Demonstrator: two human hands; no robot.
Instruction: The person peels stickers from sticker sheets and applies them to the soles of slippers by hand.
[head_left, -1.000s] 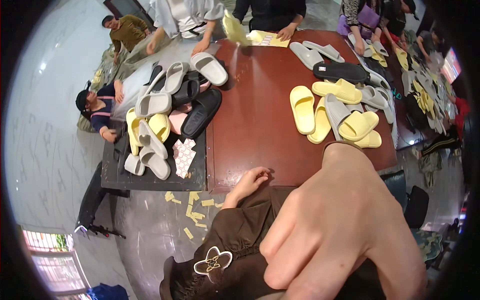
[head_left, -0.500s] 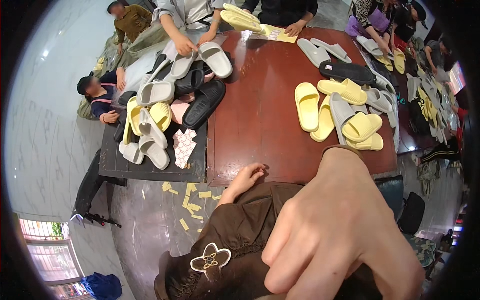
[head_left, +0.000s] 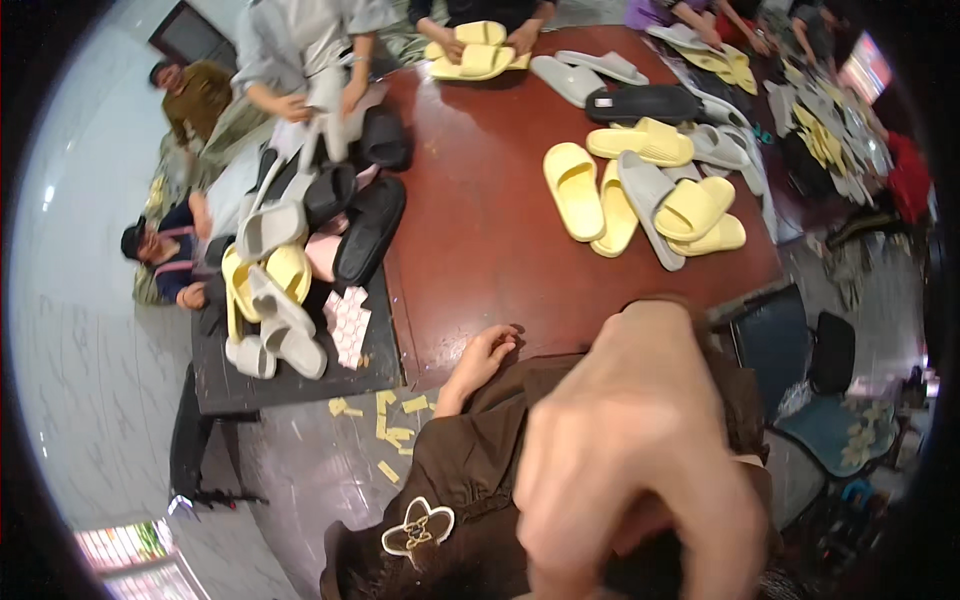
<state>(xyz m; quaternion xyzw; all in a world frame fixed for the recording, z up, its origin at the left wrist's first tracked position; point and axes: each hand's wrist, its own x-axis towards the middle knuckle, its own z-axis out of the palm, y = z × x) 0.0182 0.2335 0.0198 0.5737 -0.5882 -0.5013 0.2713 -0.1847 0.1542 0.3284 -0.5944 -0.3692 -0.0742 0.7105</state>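
Note:
My left hand (head_left: 484, 358) rests at the near edge of the reddish-brown table (head_left: 470, 250), fingers loosely bent and apart, holding nothing. Large and close in front of me is my right hand (head_left: 630, 430), its back showing. Its fingers point toward the lower edge, smeared by motion, so their grip is unclear. Beyond it on the table lie yellow slippers (head_left: 575, 192), a long grey slipper (head_left: 648, 208) and a black slipper (head_left: 642, 104). Neither hand touches them.
A heap of grey, yellow and black slippers (head_left: 368, 235) covers the dark table (head_left: 220, 385) at left, beside a pink-patterned piece (head_left: 347, 325). Across from me, a person's hands hold yellow slippers (head_left: 470, 62). A chair (head_left: 775, 335) stands at right; yellow scraps (head_left: 395, 435) litter the floor.
The view has shifted and tilted. My right hand has moved a little left and lower; my left stays put. The person opposite has lowered the raised yellow slippers to the table.

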